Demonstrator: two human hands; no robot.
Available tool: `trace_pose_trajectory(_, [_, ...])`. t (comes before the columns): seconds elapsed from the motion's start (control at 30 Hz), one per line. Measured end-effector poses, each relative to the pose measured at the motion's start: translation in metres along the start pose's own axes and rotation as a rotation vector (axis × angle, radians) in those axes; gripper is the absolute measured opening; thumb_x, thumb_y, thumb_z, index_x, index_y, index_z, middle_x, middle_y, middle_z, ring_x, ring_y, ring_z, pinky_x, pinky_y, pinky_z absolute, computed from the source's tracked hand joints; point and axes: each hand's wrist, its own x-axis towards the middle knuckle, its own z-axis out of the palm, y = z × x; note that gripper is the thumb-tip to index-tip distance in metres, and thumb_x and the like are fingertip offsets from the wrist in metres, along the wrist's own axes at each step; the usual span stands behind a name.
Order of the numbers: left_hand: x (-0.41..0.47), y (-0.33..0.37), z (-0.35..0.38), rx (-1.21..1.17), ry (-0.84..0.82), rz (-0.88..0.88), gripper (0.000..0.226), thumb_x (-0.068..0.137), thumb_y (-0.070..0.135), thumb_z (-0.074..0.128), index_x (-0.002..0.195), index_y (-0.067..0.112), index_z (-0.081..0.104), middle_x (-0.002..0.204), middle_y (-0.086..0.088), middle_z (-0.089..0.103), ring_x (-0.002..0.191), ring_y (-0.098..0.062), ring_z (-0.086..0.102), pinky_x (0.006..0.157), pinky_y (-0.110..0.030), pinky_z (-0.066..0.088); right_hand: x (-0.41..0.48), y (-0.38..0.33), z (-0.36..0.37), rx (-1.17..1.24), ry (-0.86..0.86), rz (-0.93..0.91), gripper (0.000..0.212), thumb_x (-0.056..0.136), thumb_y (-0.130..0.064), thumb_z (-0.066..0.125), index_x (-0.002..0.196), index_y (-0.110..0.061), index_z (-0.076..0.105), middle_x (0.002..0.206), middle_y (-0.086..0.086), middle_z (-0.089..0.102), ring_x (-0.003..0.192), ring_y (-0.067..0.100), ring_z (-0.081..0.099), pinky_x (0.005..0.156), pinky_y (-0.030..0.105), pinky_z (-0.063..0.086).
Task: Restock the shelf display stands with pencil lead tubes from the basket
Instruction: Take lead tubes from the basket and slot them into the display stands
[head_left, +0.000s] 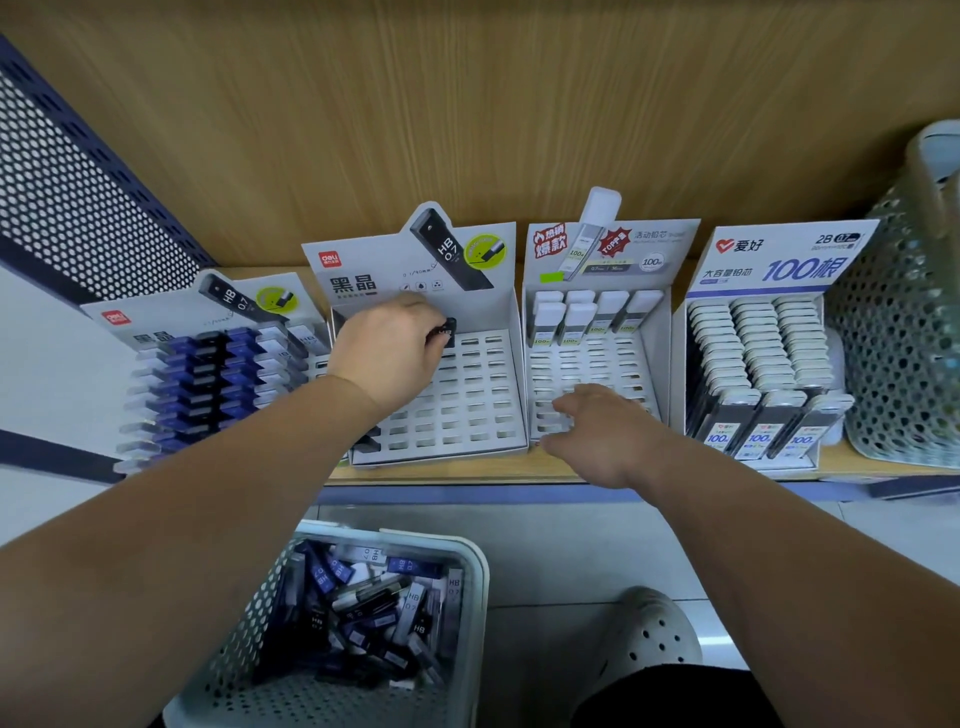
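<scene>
One risk: the black lead tube (448, 332), pinched in the left hand (387, 353) at the back row of the second stand (467, 410), may enter its slot tilted, then jam or topple. Right hand (597, 431), fingers loosely spread and holding nothing, rests on the third stand (597, 358). Count: four stands mid-frame; one floor basket (470, 571), lower centre, holding many tubes; one mesh bin (893, 338), right edge.

Two arms in view: left forearm (208, 483) and right forearm (779, 535), both uncovered right to the frame edges. Left hand (387, 358) and right hand (597, 431) bare too. Near right: pale grey clog (649, 631), rounded toe, rows of small round vent holes. Nearer still, a plain black garment (675, 699) over the leg; shorts or trousers, cannot tell.
</scene>
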Motion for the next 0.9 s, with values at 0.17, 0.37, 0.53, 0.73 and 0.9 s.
trace_pose_trajectory(0.17, [-0.014, 0.002, -0.019, -0.036, -0.032, 0.004, 0.025, 0.093, 0.022, 0.061, 0.116, 0.014, 0.068, 0.115, -0.006, 0.064, 0.103, -0.03, 0.061, 0.078, -0.039, 0.052, -0.004, -0.005, 0.007, 0.071, 0.12, 0.038, 0.065, 0.099, -0.045, 0.055, 0.156, -0.023, 0.034, 0.163, 0.005, 0.029, 0.147, 0.03, 0.033, 0.118, 0.041, 0.032])
trace_pose_trajectory(0.37, [-0.076, -0.033, -0.072, -0.048, -0.003, -0.028, 0.035, 0.092, 0.027, 0.066, 0.125, 0.016, 0.066, 0.114, -0.009, 0.066, 0.102, -0.033, 0.063, 0.08, -0.046, 0.055, -0.024, -0.045, 0.018, 0.069, 0.396, -0.063, 0.03, 0.094, -0.043, 0.058, 0.119, -0.027, 0.064, 0.114, -0.001, 0.066, 0.096, 0.023, 0.058, 0.078, 0.033, 0.046])
trace_pose_trajectory(0.53, [-0.166, -0.088, -0.105, -0.033, -0.012, -0.206, 0.016, 0.086, 0.024, 0.074, 0.1, 0.017, 0.073, 0.087, -0.003, 0.069, 0.08, -0.029, 0.064, 0.07, -0.04, 0.055, -0.048, -0.077, 0.057, 0.088, 0.15, -0.344, 0.024, 0.093, -0.043, 0.067, 0.112, -0.028, 0.067, 0.093, -0.015, 0.064, 0.088, 0.01, 0.063, 0.083, 0.031, 0.052])
trace_pose_trajectory(0.73, [-0.239, -0.138, -0.099, -0.119, -0.047, -0.552, 0.015, 0.088, 0.034, 0.07, 0.076, 0.025, 0.068, 0.069, 0.008, 0.065, 0.067, -0.022, 0.06, 0.059, -0.03, 0.043, -0.056, -0.103, 0.104, 0.018, -0.08, -0.335, 0.041, 0.093, -0.049, 0.067, 0.127, -0.026, 0.062, 0.115, -0.011, 0.061, 0.104, 0.011, 0.06, 0.088, 0.025, 0.042])
trace_pose_trajectory(0.9, [-0.286, -0.148, -0.051, -0.36, -0.507, -0.802, 0.02, 0.096, 0.049, 0.056, 0.098, 0.029, 0.062, 0.083, -0.002, 0.069, 0.065, -0.025, 0.068, 0.057, -0.03, 0.052, -0.045, -0.13, 0.163, 0.094, -0.177, -0.216, 0.052, 0.094, -0.049, 0.067, 0.137, -0.023, 0.057, 0.133, -0.002, 0.061, 0.118, 0.018, 0.061, 0.096, 0.028, 0.045])
